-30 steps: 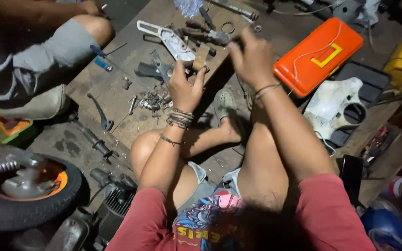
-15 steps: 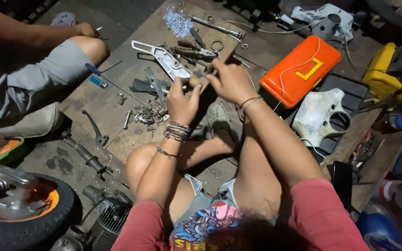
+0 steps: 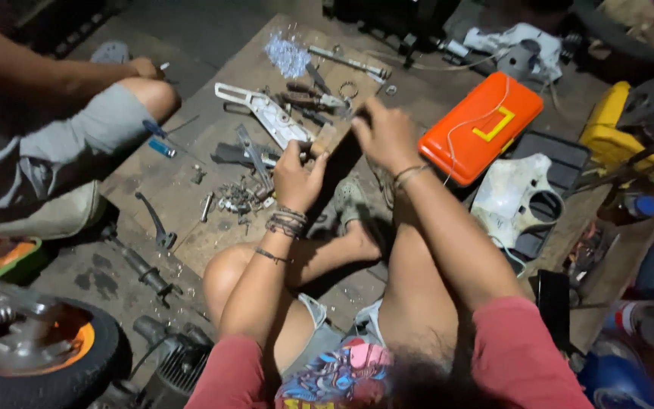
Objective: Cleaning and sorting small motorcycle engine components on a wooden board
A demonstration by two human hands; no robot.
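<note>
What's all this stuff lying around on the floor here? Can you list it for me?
wooden board: one, brown, floor centre
small block: one, tan, between both hands
loose bolts: pile, grey, on board
metal bracket: one, silver, on board
spanner: one, dark, board's left edge
plastic case: one, orange, right
white cover: one, right of case
wheel: one, black and orange, bottom left
other person's knee: left
left hand: touching block
right hand: above board

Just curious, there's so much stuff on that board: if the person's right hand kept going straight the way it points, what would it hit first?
Most likely the pliers lying just beyond the right hand, which points up and left across the wooden board. The small metal ring sits close by too; depth is hard to judge from above.
</note>
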